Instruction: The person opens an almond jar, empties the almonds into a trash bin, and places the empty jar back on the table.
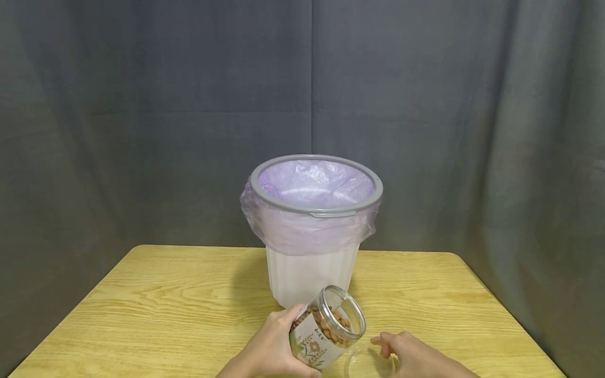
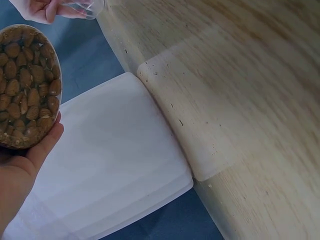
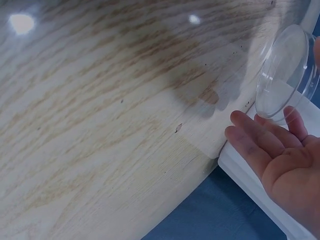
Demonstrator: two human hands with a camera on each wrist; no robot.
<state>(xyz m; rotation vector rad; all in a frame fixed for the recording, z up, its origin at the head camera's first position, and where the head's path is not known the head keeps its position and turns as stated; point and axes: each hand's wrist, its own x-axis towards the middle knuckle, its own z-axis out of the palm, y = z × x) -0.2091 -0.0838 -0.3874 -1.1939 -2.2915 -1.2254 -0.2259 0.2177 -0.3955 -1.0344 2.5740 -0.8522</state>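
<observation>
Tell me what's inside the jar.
Almonds show through the open mouth and clear base of the jar. The label and left hand cover part of its side, so the middle of the contents cannot be seen.

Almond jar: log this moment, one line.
left fingers: hold tilted open clear cylindrical jar, brown almonds inside | right fingers: hold round clear plastic lid | round white bin, purple plastic liner: beyond jar

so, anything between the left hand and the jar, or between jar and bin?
Nothing visible. The left hand grips the open jar, and no other object shows between it and the bin behind; only the bin's own wall faces it. The clear lid, in the right hand, is off to the side.
</observation>
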